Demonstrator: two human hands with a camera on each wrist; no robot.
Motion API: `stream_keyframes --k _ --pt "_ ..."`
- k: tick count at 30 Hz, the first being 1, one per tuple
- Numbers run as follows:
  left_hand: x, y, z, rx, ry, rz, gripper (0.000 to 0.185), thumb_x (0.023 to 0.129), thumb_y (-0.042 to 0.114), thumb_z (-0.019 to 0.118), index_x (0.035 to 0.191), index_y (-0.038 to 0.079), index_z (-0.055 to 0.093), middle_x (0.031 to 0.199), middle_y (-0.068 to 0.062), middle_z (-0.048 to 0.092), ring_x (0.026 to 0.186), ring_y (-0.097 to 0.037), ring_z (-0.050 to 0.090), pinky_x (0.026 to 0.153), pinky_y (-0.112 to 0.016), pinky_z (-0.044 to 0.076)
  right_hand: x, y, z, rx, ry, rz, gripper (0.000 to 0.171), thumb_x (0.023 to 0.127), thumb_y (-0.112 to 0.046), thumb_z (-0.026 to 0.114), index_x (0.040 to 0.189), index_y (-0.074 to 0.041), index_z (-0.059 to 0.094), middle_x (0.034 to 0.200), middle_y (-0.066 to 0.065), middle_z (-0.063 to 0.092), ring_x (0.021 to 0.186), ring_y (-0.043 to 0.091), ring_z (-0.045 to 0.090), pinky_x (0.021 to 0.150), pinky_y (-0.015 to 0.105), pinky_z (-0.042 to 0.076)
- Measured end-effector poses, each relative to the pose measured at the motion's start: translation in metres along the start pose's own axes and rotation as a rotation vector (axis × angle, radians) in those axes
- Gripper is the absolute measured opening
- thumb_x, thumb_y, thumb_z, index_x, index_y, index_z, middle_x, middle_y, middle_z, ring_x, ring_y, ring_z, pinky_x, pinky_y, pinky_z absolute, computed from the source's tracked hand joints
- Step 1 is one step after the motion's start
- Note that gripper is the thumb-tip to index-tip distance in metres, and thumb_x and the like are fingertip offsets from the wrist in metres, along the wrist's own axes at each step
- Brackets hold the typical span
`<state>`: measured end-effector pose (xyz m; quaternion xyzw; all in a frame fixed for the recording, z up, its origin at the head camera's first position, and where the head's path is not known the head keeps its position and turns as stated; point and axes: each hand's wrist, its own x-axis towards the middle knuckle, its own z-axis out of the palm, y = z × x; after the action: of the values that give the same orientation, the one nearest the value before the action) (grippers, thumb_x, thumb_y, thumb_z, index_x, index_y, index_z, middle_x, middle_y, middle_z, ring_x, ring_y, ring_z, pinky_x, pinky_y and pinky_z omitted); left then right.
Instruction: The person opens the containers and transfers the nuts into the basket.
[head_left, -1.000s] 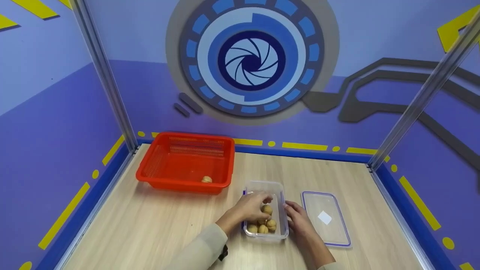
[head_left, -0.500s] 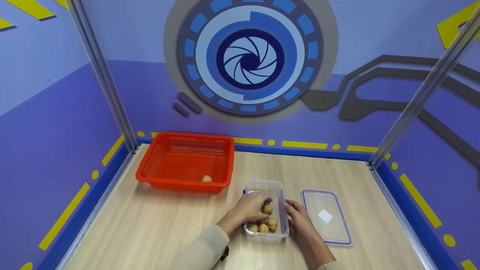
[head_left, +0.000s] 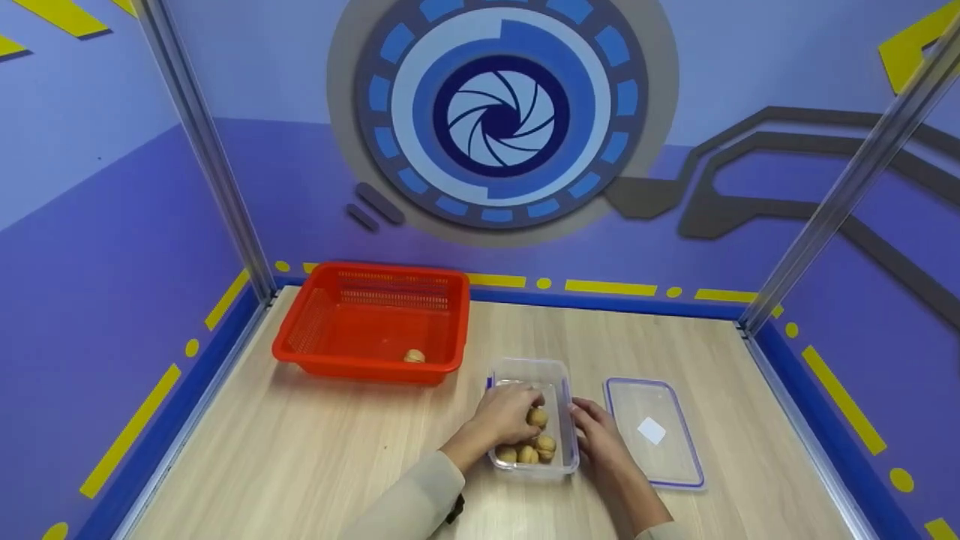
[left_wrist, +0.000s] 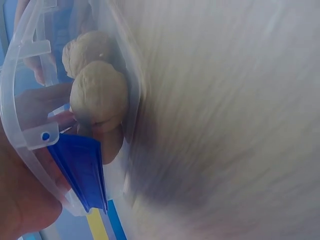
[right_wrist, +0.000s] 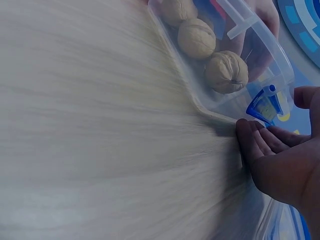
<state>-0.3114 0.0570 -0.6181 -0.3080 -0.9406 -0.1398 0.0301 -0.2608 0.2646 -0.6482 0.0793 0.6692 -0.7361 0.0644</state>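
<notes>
Your left hand [head_left: 508, 414] reaches into the clear box [head_left: 559, 375] in front of you, fingers curled round a walnut [head_left: 535, 417]. Your right hand [head_left: 596, 435] rests open against the box's right wall, long axis pointing away.

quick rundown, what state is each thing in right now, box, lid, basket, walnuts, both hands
clear box: open, upright on the table, holding several walnuts
lid: off, flat on the table right of the box
red basket: upright, one walnut inside
walnuts in box: loose at the near end
left hand: inside the box, fingers curled on a walnut
right hand: resting against the box's right side
</notes>
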Motion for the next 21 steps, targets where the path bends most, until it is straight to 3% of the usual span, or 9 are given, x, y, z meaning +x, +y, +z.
stream_keyframes --k 11,21 --pt "-0.0012 0.0023 0.0011 0.023 -0.023 -0.005 0.035 0.085 0.042 0.084 0.113 0.023 0.075 0.097 0.009 0.066 0.085 -0.012 0.062 0.079 -0.035 0.054 -0.0004 -0.0006 0.0001 -0.029 0.018 0.000 0.052 0.109 -0.032 0.061 0.146 0.003 0.051 0.146 0.023 0.057 0.132 0.035 0.058 0.103 0.042 0.054" --pt "-0.0018 0.0028 0.0010 0.038 -0.013 0.001 0.031 0.089 0.045 0.081 0.113 0.025 0.079 0.103 0.010 0.070 0.092 -0.013 0.067 0.082 -0.035 0.055 -0.0027 -0.0025 0.0022 -0.049 0.035 0.004 0.055 0.109 -0.034 0.061 0.148 0.003 0.050 0.148 0.022 0.056 0.133 0.034 0.057 0.107 0.046 0.052"
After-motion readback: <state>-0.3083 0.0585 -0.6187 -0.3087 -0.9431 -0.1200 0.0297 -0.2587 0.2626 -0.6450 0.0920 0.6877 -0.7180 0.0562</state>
